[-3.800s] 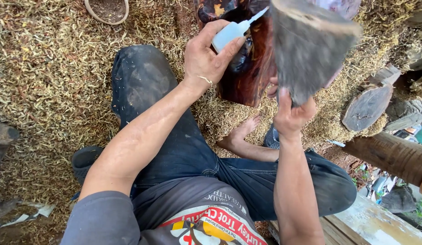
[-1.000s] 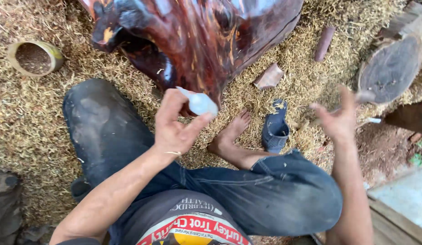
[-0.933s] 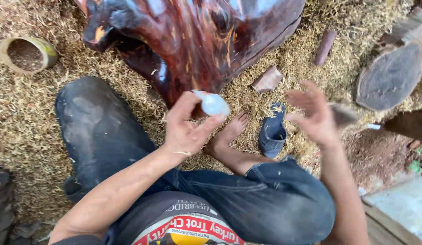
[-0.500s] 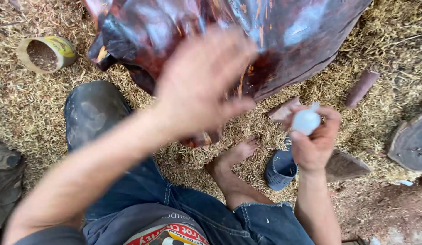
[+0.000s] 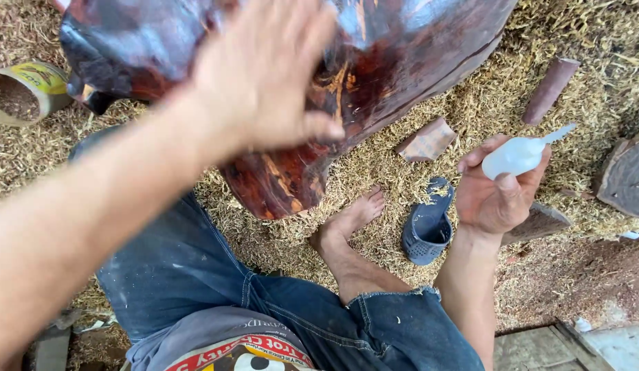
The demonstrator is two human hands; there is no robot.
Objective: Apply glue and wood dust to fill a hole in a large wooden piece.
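My right hand (image 5: pixel 497 196) holds a small white squeeze bottle (image 5: pixel 517 154) with a thin nozzle pointing up and right, out over the sawdust. My left hand (image 5: pixel 264 75) is raised, blurred, fingers apart and holding nothing, in front of a large glossy dark red carved wood piece (image 5: pixel 395 55) that stands on the ground between my legs. I sit in blue jeans with my bare foot (image 5: pixel 350 223) resting on the sawdust just below the wood piece.
Sawdust and shavings cover the ground. A blue slipper (image 5: pixel 427 227) lies beside my foot. Wood offcuts (image 5: pixel 426 139) and a reddish stick (image 5: pixel 550 89) lie at the right. An open tin can (image 5: pixel 24 89) sits at the left. A plank (image 5: pixel 532 347) is at bottom right.
The squeeze bottle passed from my left hand to my right hand. My left hand then rose toward the wood piece, and the view shifted closer to it.
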